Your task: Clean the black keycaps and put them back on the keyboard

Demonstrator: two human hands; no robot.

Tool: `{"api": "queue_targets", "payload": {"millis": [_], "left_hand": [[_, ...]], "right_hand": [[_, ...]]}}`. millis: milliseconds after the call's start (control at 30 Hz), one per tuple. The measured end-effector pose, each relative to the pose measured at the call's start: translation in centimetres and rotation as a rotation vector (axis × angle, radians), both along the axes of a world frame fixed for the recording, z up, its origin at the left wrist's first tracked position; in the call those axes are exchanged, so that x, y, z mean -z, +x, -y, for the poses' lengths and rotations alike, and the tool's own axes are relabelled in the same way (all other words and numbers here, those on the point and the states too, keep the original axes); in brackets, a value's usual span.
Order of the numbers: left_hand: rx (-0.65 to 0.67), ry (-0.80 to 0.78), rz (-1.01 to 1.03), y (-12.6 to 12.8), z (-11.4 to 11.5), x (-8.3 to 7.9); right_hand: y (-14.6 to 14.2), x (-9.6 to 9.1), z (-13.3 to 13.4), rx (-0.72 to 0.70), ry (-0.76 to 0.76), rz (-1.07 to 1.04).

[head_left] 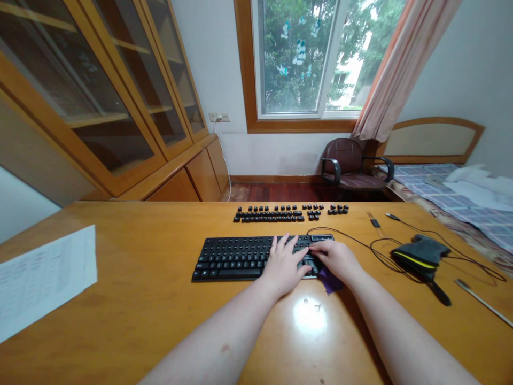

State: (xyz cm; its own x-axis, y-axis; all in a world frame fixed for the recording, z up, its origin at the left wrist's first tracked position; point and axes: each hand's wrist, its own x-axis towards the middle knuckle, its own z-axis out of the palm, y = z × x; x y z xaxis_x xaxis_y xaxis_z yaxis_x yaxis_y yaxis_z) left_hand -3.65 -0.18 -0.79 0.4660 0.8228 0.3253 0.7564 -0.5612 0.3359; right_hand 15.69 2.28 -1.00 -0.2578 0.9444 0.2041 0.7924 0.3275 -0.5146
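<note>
Your left hand [280,270] lies palm down on the right-hand part of the keyboard [232,256], its fingers spread apart toward the far edge and its thumb out to the right. Your right hand [339,259] is at the keyboard's right end, fingers bent inward and bunched over the keys there, close to the left thumb. The two hands are near each other. Whether the right fingertips pinch a key cannot be told. Both forearms extend from the near side of the keyboard.

Count: one keyboard, flat on the table [160,256]; one purple cloth [331,282], partly under the right hand at the keyboard's near right corner. Loose keys [268,216] stand in rows beyond the keyboard; they are too small for a sure count. At least two sheets of paper [52,278] lie well to the left of the keyboard.

To the right of the keyboard: one small black object [375,223], one plug [391,216], loops of cable, one dark grey item [428,246] with a yellow stripe, and one thin rod [483,302]. Beyond the keyboard and table: one chair [347,160], a window [296,64] and a curtain [404,69]. Your hands cover much of the keyboard's right-hand section and block the view of the keys beneath.
</note>
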Motion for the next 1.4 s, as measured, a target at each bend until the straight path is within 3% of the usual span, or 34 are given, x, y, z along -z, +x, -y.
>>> {"api": "queue_targets", "payload": {"millis": [700,1033,1400], "left_hand": [[-0.021,-0.009,-0.021,-0.08,-0.06,0.25],[-0.035,-0.033,-0.045,-0.06,-0.01,0.01],[-0.017,-0.045,-0.059,-0.03,0.06,-0.11]], "right_hand": [[-0.33,-0.70,0.35,-0.005,-0.022,0.049],[-0.04,-0.47,0.12,0.076,-0.061,-0.027],[-0.39,-0.57,0.34,0.072,-0.050,0.064]]}}
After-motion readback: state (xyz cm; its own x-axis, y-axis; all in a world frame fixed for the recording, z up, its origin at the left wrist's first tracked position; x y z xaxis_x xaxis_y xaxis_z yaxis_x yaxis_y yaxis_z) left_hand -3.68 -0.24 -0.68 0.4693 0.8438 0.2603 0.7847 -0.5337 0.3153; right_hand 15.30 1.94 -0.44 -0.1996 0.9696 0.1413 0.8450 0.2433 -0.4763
